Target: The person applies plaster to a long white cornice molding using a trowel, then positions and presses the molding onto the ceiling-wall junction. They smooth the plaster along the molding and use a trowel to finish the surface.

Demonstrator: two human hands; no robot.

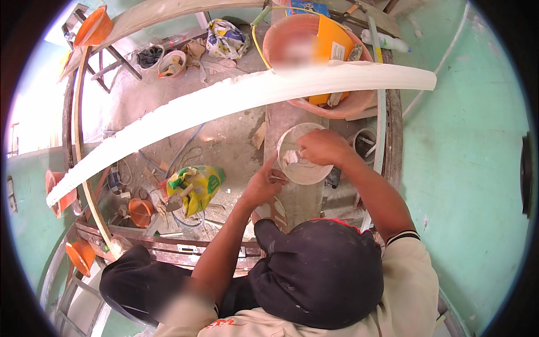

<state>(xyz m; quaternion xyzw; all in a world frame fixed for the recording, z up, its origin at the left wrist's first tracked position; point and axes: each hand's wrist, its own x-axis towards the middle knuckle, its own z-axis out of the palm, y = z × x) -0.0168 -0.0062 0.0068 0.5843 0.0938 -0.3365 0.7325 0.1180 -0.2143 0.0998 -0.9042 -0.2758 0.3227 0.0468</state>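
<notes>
Starting leftmost, a printed yellow-green bag; next, the left hand, index extended at the white bucket's rim; inside, the right hand bends its fingers near white paste, both grips unclear; beyond the bucket, an orange packet bears a pale label

A pale green wall with a few whitish smears rises to the right of the fingers. Below them lies a grey, dusty floor, patchy and littered. Far to their left, bright white light glares above another green wall.
</notes>
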